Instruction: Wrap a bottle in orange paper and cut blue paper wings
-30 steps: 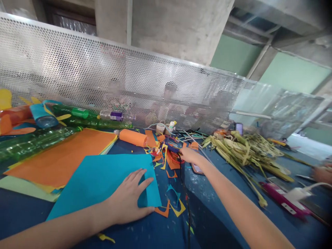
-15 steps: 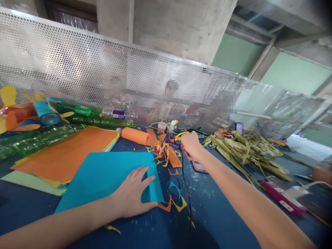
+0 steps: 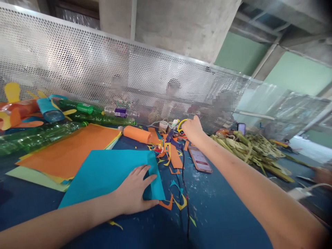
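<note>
My left hand [image 3: 136,190] lies spread on a blue sheet of paper [image 3: 103,173], whose right edge is folded up near my fingertips. My right hand [image 3: 192,128] reaches far forward with closed fingers on a yellow loop-shaped thing [image 3: 182,124]; the rest of it is hidden. Below that hand, a dark purple tool [image 3: 175,142] sits among paper scraps [image 3: 175,157], with a black cord [image 3: 184,183] running toward me. A phone [image 3: 199,159] with a lit screen lies under my right forearm. An orange-wrapped bottle [image 3: 137,134] rests beyond the blue sheet.
Orange sheets [image 3: 67,152] are stacked at left, near green bottles [image 3: 41,135] and paper-decorated bottles [image 3: 50,110]. Dried husks [image 3: 249,148] lie at right, near a white plug [image 3: 299,193]. A perforated metal screen [image 3: 90,69] stands behind; blurred people are beyond it. Another person's hand [image 3: 321,173] shows at far right.
My right hand has risen slightly away from the purple tool, with the yellow loop-shaped thing. More of the phone shows now. My left hand stays on the blue paper.
</note>
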A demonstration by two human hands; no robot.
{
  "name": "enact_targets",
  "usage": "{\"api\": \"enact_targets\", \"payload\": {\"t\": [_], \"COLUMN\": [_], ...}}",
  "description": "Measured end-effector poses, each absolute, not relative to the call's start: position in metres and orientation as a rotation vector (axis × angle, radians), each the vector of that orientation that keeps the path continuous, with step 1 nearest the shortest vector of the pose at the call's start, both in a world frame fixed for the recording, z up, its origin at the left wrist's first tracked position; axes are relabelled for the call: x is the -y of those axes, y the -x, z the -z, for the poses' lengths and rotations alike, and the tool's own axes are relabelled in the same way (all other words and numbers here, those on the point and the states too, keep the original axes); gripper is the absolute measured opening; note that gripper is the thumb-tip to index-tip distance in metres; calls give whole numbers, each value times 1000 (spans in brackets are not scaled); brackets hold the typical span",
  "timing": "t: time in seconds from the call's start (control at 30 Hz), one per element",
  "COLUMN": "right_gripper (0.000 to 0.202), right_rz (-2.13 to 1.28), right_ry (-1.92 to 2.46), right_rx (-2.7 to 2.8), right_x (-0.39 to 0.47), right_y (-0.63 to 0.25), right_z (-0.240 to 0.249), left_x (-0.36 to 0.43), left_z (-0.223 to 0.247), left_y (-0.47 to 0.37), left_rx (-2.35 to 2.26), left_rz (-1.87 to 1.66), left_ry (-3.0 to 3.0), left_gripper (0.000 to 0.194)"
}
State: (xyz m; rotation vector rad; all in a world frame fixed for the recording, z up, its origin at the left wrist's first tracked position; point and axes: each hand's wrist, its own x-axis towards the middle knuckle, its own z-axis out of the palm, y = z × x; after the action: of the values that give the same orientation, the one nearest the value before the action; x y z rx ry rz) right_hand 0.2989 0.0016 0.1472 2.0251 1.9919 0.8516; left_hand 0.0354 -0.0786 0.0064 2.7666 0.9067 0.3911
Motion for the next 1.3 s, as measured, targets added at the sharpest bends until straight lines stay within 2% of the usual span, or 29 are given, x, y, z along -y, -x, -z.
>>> {"api": "enact_targets", "payload": {"t": [0.17,0.43,0.67,0.83,0.97,1.13,1.3], "right_gripper": [27,22,6,8,22,27,26], "right_rz": [-959,-947,-687,-712,-855,-929,-950], "right_ry": [-1961,-1963,-2002,-1986,-1858,-1782,-1757], "right_rx": [-1856,-1753,-1662,-1676,-1846,-1936,-1985], "right_x": [-3,-7,-24,-20,-11,-6,-4], "right_y": [-295,-304,-316,-309,-297,-290,-291], "right_z": [-161,-173,-180,-172,-160,-151,-147], "left_x": [78,78,76,76,77,80,55], "left_z": [-5,-7,-4,-4,-5,-14,-38], "left_y": [-35,-35,-33,-35,-37,-33,-61], "left_rx": [-900,-906,-920,-890,-893,-894,-907], "left_rz": [-407,-406,-363,-408,-418,-361,-542], "left_ry": [-2771,-2738,-2739,-2736,-2734,-2678,-2665], "left_gripper": [75,76,76,77,75,84,62]}}
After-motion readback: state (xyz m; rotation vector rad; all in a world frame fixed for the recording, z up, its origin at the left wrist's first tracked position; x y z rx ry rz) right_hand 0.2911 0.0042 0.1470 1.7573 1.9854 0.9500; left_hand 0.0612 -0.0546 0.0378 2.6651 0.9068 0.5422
